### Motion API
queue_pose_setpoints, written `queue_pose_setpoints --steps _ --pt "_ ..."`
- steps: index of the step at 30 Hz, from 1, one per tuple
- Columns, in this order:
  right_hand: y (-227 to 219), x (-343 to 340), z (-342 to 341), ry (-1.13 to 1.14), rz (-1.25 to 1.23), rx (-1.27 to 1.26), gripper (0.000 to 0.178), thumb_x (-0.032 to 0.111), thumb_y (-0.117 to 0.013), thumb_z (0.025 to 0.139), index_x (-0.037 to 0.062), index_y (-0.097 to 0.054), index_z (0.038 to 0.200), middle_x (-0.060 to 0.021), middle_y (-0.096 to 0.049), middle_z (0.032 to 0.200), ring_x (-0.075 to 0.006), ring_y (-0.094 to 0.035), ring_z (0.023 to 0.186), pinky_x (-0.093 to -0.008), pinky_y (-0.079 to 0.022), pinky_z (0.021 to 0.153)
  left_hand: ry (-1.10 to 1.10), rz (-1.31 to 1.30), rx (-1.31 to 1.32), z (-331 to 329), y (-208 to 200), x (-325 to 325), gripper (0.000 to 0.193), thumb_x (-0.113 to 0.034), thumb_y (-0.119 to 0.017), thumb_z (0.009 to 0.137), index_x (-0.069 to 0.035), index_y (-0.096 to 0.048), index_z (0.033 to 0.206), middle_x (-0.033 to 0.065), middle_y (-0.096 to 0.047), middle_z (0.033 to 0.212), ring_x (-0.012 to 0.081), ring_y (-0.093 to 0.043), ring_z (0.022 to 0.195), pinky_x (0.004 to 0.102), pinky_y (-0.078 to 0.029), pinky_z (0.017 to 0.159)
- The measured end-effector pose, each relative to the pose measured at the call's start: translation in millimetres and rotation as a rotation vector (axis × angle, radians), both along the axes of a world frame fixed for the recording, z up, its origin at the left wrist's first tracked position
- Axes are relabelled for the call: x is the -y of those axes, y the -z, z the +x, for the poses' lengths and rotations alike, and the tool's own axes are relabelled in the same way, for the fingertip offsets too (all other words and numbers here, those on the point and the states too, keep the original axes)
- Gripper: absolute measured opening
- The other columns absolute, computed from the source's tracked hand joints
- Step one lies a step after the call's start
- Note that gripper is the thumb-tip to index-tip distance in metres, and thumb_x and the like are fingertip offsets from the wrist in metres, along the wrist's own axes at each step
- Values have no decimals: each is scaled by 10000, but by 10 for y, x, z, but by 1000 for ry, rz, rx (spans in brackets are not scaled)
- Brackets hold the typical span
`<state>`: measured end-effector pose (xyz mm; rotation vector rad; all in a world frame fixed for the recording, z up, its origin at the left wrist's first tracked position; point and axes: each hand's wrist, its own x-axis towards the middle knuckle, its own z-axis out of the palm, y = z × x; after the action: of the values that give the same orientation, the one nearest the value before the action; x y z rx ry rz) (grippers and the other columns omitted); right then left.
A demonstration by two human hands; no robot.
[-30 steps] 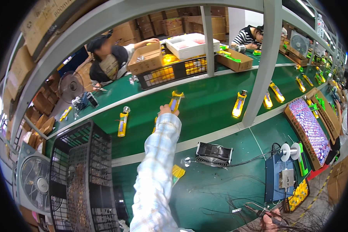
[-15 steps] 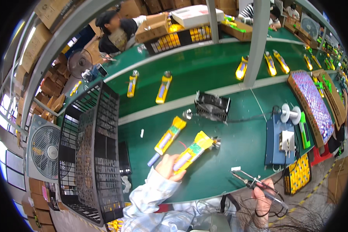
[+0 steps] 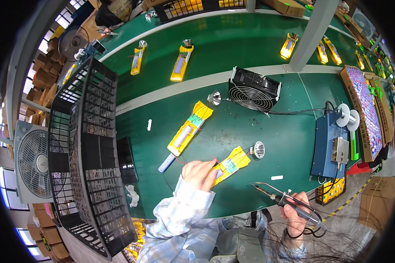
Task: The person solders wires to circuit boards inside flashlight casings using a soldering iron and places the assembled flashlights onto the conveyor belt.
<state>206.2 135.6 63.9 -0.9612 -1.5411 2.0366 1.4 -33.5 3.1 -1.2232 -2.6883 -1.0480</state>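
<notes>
Left hand (image 3: 200, 174) is pressed down on the near end of a yellow flashlight half-shell (image 3: 231, 163), fingers curled over it and pinning it flat near the front edge of the green workbench (image 3: 276, 131); its silver reflector (image 3: 258, 150) sticks out the far end. Right hand (image 3: 296, 213) is clenched around a soldering iron (image 3: 281, 199), just off the front edge, tip aimed left toward the shell but well short of it. My take: keep that pinning hand clear of the little green circuit board (image 3: 231, 167), bring the tip in low, and watch the red wires. A second yellow shell (image 3: 190, 127) lies just behind, toward the middle. Packaging-wise: a long cardboard tray of purple parts (image 3: 365, 108) along the right edge, brown cartons (image 3: 41, 79) stacked off the left side, and a blue box-shaped unit (image 3: 327, 142) with white spools at right.
</notes>
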Motion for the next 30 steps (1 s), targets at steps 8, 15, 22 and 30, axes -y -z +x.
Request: queue_pose_setpoints --steps 8,15,22,30 --pt "148 -106 -248 -32 10 127 279 143 -653 703 21 -418 792 -66 -483 731 -98 -421 639 -226 -358 583 63 198 289 -134 139 -174 129 -121 -694 632 -122 -659 756 -6 -626 771 164 -528 740 293 -354 758" --pt "207 -164 -362 -46 -12 150 294 135 -681 696 23 -429 798 -71 -502 753 -103 -428 693 -243 -356 636 263 209 195 -191 274 -198 193 -140 -746 518 -180 -661 686 -81 -593 743 144 -488 707 315 -348 712" --pt "222 -216 -466 -112 -49 110 259 67 -656 695 24 -435 823 -83 -517 785 -115 -459 688 -252 -388 637 144 219 50 -95 265 -288 201 -74 -723 479 -132 -630 648 -20 -519 686 171 -500 641 307 -386 612" --pt "256 -239 -575 -174 45 124 273 44 -659 665 30 -435 820 -94 -518 773 -133 -471 678 -259 -397 629 145 219 167 -87 284 -258 209 -37 -702 497 -106 -630 681 16 -546 744 184 -530 616 286 -426 576"
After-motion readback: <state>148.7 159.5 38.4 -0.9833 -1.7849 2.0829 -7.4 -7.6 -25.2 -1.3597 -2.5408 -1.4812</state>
